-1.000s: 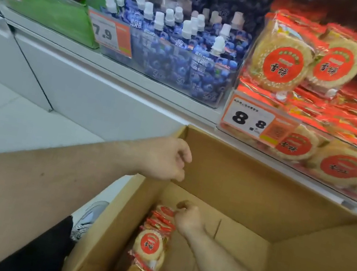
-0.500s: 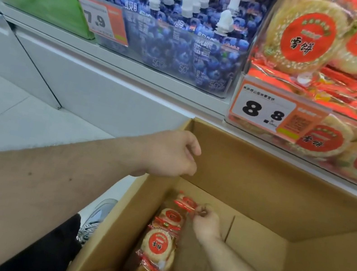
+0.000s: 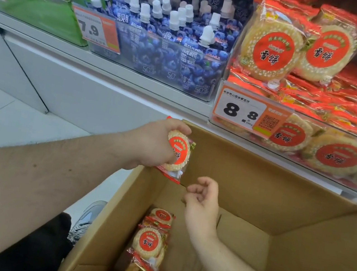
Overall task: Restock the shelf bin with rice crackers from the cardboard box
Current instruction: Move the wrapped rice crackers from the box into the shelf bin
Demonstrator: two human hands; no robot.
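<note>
Moved: Half a second ago the right hand (image 3: 202, 201) was down in the box pinching a pack, and the left hand (image 3: 154, 145) was a bare fist by the box corner. Now the left hand has a cracker pack (image 3: 178, 153) in it, and the right hand has come up with nothing.

Left grip: fingers and thumb curled round the cracker pack, holding it upright just above the near-left corner of the cardboard box (image 3: 269, 199).

Right grip: fingers loose and a bit curled, holding nothing, hanging over the inside of the box, just beside the held pack.

Where the crackers are: one pack in the left hand, a small row of packs (image 3: 149, 249) lying along the left wall of the box floor, and many more piled in the shelf bin (image 3: 315, 140) up on the right.

Box: mostly bare floor.

Shelf bin: it looks well filled, with packs stacked high behind the 8.8 price tag (image 3: 243, 112).

Done so far: I think most of the job is done, since so few packs are left in the box.

Left to do: put the held pack in the bin, then the last few from the box.

Nearby: blue drink pouches (image 3: 165, 44) in the next bin to the left.
</note>
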